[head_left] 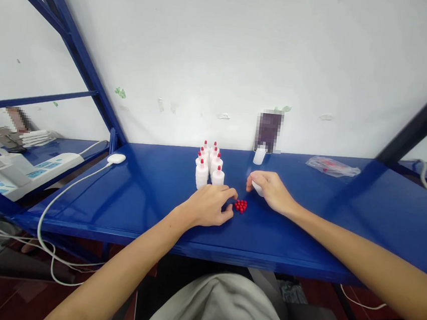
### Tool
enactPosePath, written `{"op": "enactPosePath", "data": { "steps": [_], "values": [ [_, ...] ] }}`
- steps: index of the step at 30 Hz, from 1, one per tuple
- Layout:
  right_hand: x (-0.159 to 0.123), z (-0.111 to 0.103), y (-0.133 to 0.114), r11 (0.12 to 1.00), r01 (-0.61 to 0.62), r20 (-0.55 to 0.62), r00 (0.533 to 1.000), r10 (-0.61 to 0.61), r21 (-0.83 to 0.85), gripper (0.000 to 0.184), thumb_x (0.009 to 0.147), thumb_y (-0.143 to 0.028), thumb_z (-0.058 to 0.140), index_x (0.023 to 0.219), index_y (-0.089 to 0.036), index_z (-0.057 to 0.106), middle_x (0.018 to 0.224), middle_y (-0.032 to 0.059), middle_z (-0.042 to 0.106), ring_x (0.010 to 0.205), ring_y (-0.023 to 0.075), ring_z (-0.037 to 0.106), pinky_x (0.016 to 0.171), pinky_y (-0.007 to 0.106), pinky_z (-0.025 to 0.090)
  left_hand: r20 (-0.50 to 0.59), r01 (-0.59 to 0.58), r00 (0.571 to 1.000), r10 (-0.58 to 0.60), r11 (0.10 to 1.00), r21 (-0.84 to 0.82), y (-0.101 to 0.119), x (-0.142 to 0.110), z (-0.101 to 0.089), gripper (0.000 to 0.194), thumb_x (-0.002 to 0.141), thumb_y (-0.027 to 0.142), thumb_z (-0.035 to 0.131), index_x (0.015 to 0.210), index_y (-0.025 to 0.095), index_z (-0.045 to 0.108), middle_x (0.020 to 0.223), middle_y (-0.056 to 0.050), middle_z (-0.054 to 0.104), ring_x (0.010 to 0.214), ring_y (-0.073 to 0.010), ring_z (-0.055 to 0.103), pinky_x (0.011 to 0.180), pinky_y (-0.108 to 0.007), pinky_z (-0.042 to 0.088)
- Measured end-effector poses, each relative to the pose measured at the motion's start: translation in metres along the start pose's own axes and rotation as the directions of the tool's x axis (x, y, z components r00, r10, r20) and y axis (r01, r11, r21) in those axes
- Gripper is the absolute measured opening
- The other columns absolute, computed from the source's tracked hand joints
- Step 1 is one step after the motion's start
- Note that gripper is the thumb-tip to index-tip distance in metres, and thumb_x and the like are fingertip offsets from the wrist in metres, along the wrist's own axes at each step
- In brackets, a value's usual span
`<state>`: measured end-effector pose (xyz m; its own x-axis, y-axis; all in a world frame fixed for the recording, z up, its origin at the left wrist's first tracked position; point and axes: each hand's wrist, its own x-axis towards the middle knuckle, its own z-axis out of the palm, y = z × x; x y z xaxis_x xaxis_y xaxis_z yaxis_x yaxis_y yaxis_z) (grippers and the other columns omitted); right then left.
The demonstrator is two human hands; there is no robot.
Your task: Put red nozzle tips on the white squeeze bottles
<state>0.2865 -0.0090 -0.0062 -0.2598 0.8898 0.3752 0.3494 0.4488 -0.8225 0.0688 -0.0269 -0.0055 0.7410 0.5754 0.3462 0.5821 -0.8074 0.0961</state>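
My left hand point(211, 205) rests on the blue table point(149, 199) with its fingers curled, the fingertips right beside a small heap of red caps point(241, 206). What those fingers pinch, if anything, is hidden. My right hand point(271, 189) lies just right of the caps, closed around a small white bottle point(258, 188) lying on its side. Behind my left hand stands a cluster of several white bottles with red caps point(208, 165). One uncapped white bottle point(259, 156) stands alone near the wall.
A clear plastic bag point(331, 166) lies at the back right. A white cable with a puck point(116, 158) trails off the table's left edge. A white power strip point(27, 170) sits on the left shelf. Blue frame struts point(80, 51) slant overhead.
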Motion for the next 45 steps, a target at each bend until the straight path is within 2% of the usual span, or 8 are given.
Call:
{"op": "enactPosePath", "data": {
  "steps": [8,10,13,16,21,37,42,45],
  "values": [
    [-0.001,0.002,0.000,0.997,0.053,0.032,0.998,-0.055,0.051,0.048,0.092,-0.063,0.045,0.083,-0.019,0.060,0.059,-0.0015,0.054,0.056,0.0146,0.050,0.060,0.028,0.041,-0.028,-0.046,0.999,0.045,0.998,-0.046,-0.001,0.002,0.001,0.013,0.090,0.022,0.052,0.095,0.018,0.063,0.080,-0.001,0.063,0.065,-0.0124,0.058,0.062,-0.024,0.044],
    [-0.002,0.002,-0.001,0.997,0.068,0.037,0.997,-0.069,0.033,0.050,0.094,-0.063,0.042,0.074,-0.019,0.057,0.058,-0.0017,0.051,0.057,0.0139,0.048,0.060,0.028,0.040,-0.149,-0.040,0.988,0.029,0.997,-0.072,-0.001,0.003,0.001,0.014,0.091,0.022,0.052,0.098,0.018,0.063,0.077,0.000,0.063,0.062,-0.0109,0.056,0.060,-0.023,0.042],
    [-0.005,0.002,-0.004,0.990,0.118,0.065,0.992,-0.112,-0.082,0.053,0.094,-0.063,0.041,0.064,-0.020,0.048,0.058,-0.0021,0.047,0.056,0.0130,0.044,0.059,0.027,0.036,-0.395,-0.059,0.919,0.006,0.991,-0.124,0.000,0.003,0.001,0.017,0.094,0.024,0.050,0.103,0.018,0.063,0.071,0.001,0.061,0.060,-0.0093,0.054,0.059,-0.021,0.042],
    [-0.009,0.003,-0.010,0.944,0.212,0.140,0.973,-0.181,-0.252,0.052,0.091,-0.065,0.044,0.066,-0.020,0.053,0.058,-0.0018,0.051,0.055,0.0129,0.045,0.058,0.027,0.032,-0.492,-0.157,0.868,0.071,0.978,-0.135,-0.001,0.003,0.003,0.017,0.094,0.024,0.052,0.106,0.018,0.063,0.070,0.001,0.061,0.059,-0.0085,0.054,0.060,-0.021,0.043],
    [-0.012,0.007,-0.017,0.900,0.282,0.230,0.950,-0.212,-0.332,0.053,0.090,-0.063,0.044,0.065,-0.019,0.059,0.062,0.0024,0.062,0.058,0.0155,0.053,0.059,0.028,0.032,-0.461,-0.258,0.872,0.163,0.954,-0.152,-0.002,0.002,0.006,0.017,0.094,0.021,0.053,0.107,0.017,0.063,0.077,-0.001,0.065,0.062,-0.0091,0.055,0.062,-0.021,0.044],
    [-0.015,0.005,-0.023,0.894,0.289,0.294,0.937,-0.191,-0.341,0.055,0.095,-0.059,0.038,0.069,-0.019,0.065,0.063,0.0030,0.066,0.058,0.0158,0.056,0.060,0.028,0.035,-0.294,-0.210,0.946,0.134,0.947,-0.242,0.000,0.002,0.005,0.018,0.094,0.022,0.050,0.106,0.017,0.062,0.072,0.001,0.060,0.063,-0.0098,0.052,0.061,-0.021,0.040],
    [-0.013,0.006,-0.020,0.905,0.289,0.261,0.942,-0.210,-0.313,0.055,0.094,-0.062,0.036,0.072,-0.019,0.062,0.063,0.0020,0.062,0.057,0.0155,0.053,0.060,0.028,0.035,-0.311,-0.191,0.947,0.084,0.924,-0.332,0.004,0.003,0.005,0.016,0.094,0.022,0.048,0.102,0.017,0.060,0.068,0.003,0.055,0.057,-0.0085,0.047,0.057,-0.020,0.038],
    [-0.010,0.005,-0.015,0.915,0.285,0.200,0.951,-0.234,-0.284,0.053,0.096,-0.062,0.035,0.077,-0.019,0.060,0.061,-0.0008,0.055,0.055,0.0138,0.048,0.059,0.027,0.033,-0.427,-0.137,0.902,-0.056,0.903,-0.407,0.002,0.004,0.003,0.012,0.093,0.024,0.050,0.101,0.018,0.057,0.063,0.006,0.051,0.050,-0.0067,0.042,0.051,-0.018,0.034]
  ]
}}
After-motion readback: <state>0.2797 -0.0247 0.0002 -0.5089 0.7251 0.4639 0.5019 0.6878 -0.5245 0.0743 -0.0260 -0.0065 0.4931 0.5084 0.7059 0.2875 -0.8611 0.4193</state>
